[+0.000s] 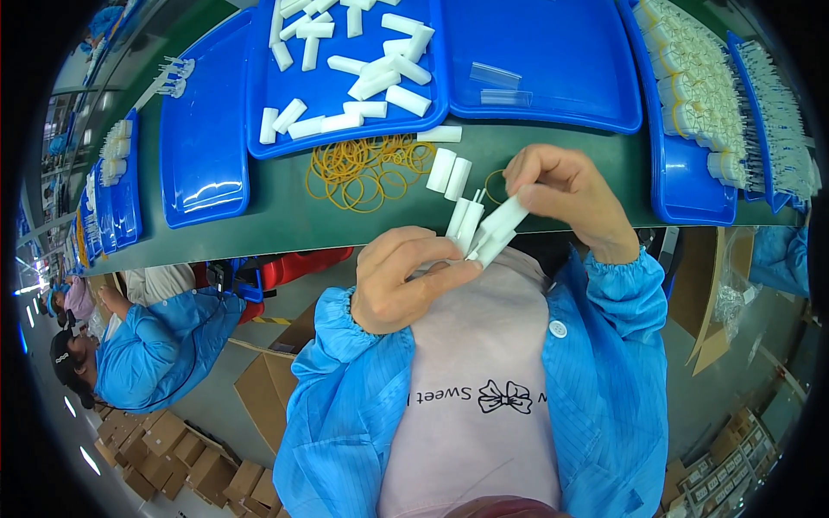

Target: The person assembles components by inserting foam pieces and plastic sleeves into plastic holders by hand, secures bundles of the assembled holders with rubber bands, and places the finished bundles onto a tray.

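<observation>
In front of my chest, my left hand [404, 278] pinches the lower ends of several white plastic pieces [466, 223], held in a bundle with thin prongs sticking up. The fingers of my right hand [572, 188] are closed on the upper end of a white half-round piece [505, 217], which leans against that bundle. A yellow rubber band [492, 186] shows beside my right fingertips; whether they hold it is unclear. Two white pieces [449, 174] lie side by side on the green table, just beyond my hands.
A heap of yellow rubber bands [367, 168] lies left of my hands. Behind it stands a blue tray [259, 148] of white pieces; another blue tray [553, 43] holds clear strips. Banded bundles fill a tray [691, 207] at right. At left, a person [164, 354] sits nearby.
</observation>
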`<action>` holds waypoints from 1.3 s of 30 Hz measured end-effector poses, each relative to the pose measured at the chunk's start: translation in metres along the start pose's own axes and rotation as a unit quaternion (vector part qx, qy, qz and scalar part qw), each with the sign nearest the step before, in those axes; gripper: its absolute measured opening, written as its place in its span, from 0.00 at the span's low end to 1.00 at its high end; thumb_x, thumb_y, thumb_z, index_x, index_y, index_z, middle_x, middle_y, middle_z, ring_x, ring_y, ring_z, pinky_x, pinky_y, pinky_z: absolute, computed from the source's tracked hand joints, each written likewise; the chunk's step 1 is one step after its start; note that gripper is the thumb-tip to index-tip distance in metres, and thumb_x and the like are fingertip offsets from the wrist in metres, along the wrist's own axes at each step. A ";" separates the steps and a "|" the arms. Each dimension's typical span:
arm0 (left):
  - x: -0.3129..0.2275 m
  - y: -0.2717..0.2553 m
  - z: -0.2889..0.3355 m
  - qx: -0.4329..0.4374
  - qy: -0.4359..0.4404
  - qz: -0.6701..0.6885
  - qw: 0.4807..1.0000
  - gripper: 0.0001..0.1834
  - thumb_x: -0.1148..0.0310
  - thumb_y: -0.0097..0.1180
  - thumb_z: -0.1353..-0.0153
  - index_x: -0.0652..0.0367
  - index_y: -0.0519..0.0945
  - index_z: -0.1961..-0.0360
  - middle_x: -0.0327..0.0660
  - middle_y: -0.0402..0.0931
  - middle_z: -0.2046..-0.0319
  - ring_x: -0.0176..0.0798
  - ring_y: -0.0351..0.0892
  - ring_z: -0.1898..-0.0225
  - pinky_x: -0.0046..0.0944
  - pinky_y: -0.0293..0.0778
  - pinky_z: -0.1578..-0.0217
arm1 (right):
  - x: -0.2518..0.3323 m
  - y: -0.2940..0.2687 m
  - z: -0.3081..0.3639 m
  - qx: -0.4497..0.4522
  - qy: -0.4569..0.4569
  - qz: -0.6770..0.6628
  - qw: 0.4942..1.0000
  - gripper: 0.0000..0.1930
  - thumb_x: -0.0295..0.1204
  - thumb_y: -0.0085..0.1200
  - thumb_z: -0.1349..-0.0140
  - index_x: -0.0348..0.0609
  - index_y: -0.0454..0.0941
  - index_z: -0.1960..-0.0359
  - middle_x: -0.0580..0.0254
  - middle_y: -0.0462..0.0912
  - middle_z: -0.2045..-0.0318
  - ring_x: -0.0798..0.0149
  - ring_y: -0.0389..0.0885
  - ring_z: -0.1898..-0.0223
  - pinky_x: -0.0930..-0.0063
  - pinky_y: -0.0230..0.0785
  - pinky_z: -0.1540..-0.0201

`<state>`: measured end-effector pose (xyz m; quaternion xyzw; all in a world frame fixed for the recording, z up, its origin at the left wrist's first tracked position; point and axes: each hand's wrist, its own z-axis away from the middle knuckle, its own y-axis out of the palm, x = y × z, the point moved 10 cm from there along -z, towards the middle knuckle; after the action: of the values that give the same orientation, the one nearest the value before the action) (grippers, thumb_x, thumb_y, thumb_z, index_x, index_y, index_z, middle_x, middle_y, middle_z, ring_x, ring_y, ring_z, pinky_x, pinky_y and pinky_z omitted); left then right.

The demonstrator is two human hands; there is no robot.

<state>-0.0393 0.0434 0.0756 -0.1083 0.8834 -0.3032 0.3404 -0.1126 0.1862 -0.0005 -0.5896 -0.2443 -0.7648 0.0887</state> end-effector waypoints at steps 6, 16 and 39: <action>0.004 -0.004 0.010 -0.046 -0.061 0.047 0.996 0.22 0.79 0.65 0.72 0.51 0.85 0.68 0.37 0.74 0.70 0.37 0.76 0.70 0.30 0.73 0.75 | 0.006 0.029 0.009 0.021 -0.014 0.051 0.998 0.04 0.23 0.57 0.48 0.41 0.74 0.76 0.65 0.75 0.73 0.68 0.69 0.63 0.73 0.61 0.55; 0.016 -0.013 0.015 -0.111 -0.106 0.081 0.985 0.22 0.77 0.71 0.63 0.53 0.83 0.61 0.41 0.73 0.63 0.36 0.76 0.68 0.29 0.71 0.75 | 0.004 0.026 0.020 -0.033 -0.074 0.114 0.990 0.02 0.24 0.57 0.45 0.39 0.77 0.72 0.65 0.77 0.72 0.72 0.71 0.66 0.77 0.62 0.61; 0.083 0.027 0.035 -0.145 -0.366 0.517 0.760 0.27 0.77 0.60 0.44 0.64 0.66 0.44 0.41 0.70 0.54 0.34 0.73 0.53 0.33 0.70 0.51 | 0.082 -0.017 -0.030 -0.168 -0.256 0.508 0.805 0.09 0.31 0.57 0.45 0.44 0.80 0.63 0.63 0.78 0.69 0.61 0.74 0.64 0.69 0.63 0.58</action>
<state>-0.0770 0.0157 -0.0060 0.2138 0.6468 0.1130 0.7233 -0.1688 0.1988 0.0672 -0.8093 0.2084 -0.4610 0.2985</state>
